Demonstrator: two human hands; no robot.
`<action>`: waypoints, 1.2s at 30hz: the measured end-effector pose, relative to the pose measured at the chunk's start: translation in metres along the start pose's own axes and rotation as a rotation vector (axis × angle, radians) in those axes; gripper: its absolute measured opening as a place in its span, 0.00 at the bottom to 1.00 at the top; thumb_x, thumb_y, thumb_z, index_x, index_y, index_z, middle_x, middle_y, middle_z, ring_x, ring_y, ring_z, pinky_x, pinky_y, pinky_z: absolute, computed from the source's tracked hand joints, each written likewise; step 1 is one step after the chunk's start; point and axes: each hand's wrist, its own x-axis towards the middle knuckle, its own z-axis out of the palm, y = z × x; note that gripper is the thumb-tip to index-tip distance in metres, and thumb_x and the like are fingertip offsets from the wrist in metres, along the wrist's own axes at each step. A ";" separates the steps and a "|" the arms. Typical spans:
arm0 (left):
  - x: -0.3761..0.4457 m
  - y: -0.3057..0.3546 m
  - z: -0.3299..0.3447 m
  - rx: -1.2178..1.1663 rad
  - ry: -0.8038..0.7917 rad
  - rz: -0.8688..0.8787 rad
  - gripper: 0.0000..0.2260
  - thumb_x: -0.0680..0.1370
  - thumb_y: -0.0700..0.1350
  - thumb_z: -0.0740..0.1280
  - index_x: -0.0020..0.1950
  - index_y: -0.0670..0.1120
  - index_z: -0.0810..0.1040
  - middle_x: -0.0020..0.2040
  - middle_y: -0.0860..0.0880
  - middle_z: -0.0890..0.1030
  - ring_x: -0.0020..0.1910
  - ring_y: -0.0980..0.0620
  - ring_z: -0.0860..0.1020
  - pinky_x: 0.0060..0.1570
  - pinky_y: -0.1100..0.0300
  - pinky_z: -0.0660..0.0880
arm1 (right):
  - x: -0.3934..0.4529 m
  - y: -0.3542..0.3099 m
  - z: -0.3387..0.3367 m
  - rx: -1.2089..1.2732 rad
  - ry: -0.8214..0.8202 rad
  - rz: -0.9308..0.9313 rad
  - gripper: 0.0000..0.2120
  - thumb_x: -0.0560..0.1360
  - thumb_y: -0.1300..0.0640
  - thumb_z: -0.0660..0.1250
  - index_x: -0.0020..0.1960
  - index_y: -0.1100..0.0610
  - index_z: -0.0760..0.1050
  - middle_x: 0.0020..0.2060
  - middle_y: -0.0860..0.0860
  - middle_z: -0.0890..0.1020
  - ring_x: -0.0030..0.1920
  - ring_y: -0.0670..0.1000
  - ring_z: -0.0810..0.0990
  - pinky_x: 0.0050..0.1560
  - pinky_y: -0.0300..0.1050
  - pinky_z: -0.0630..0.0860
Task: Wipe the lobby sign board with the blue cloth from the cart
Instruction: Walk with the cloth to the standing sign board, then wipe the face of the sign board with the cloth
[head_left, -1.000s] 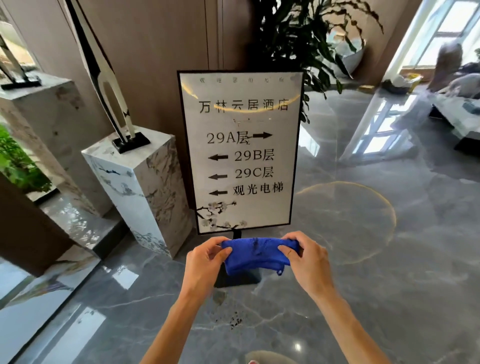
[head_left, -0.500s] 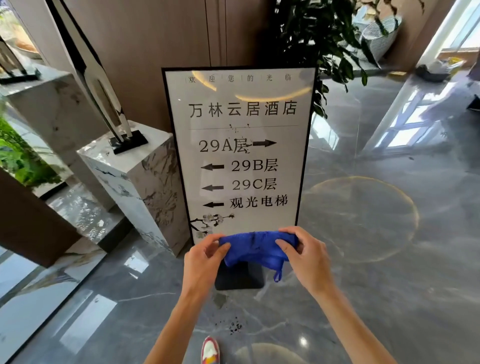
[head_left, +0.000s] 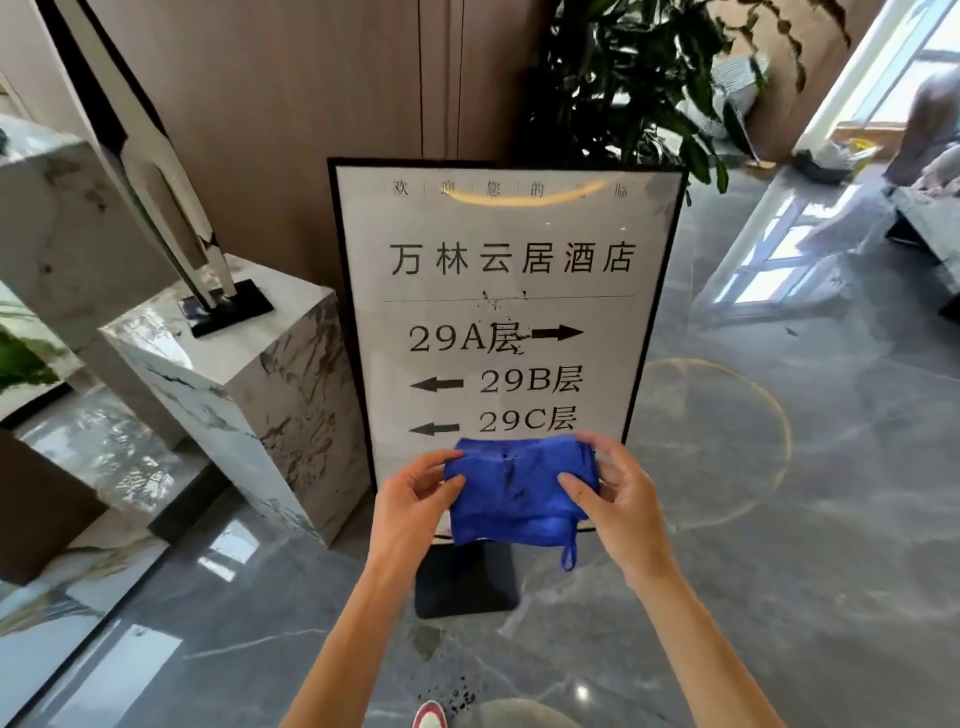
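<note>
two bare forearms are coming up from six o'clock, with no sleeves, watch, bracelet or gloves showing anywhere along them. the left hand (head_left: 415, 499) is showing no rings on its fingers, and the nails are looking short and unpainted. the right hand (head_left: 621, 499) is looking the same: plain fingers, short nails, nothing worn at the wrist. down at six o'clock, between the arms, the toe of a shoe (head_left: 430, 716) is peeking into view, looking white with red on it.
</note>
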 end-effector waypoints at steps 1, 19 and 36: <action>0.007 0.000 -0.002 -0.013 -0.014 -0.009 0.12 0.78 0.33 0.69 0.58 0.45 0.84 0.48 0.44 0.88 0.51 0.46 0.86 0.47 0.56 0.83 | 0.005 -0.001 0.005 0.070 0.019 0.056 0.26 0.73 0.66 0.74 0.66 0.47 0.72 0.50 0.52 0.87 0.50 0.50 0.87 0.47 0.46 0.84; 0.050 -0.012 0.016 -0.235 -0.148 -0.129 0.22 0.79 0.25 0.61 0.57 0.48 0.85 0.56 0.44 0.86 0.56 0.45 0.84 0.48 0.59 0.82 | 0.037 0.034 0.030 0.935 -0.311 0.638 0.25 0.75 0.49 0.73 0.67 0.62 0.77 0.68 0.65 0.76 0.68 0.66 0.75 0.65 0.64 0.73; 0.070 0.004 0.052 -0.196 -0.207 -0.140 0.21 0.79 0.27 0.62 0.55 0.50 0.87 0.57 0.43 0.86 0.56 0.44 0.83 0.54 0.51 0.78 | 0.065 0.024 -0.023 0.813 -0.435 0.577 0.25 0.76 0.57 0.70 0.71 0.64 0.72 0.68 0.65 0.75 0.69 0.63 0.75 0.61 0.57 0.78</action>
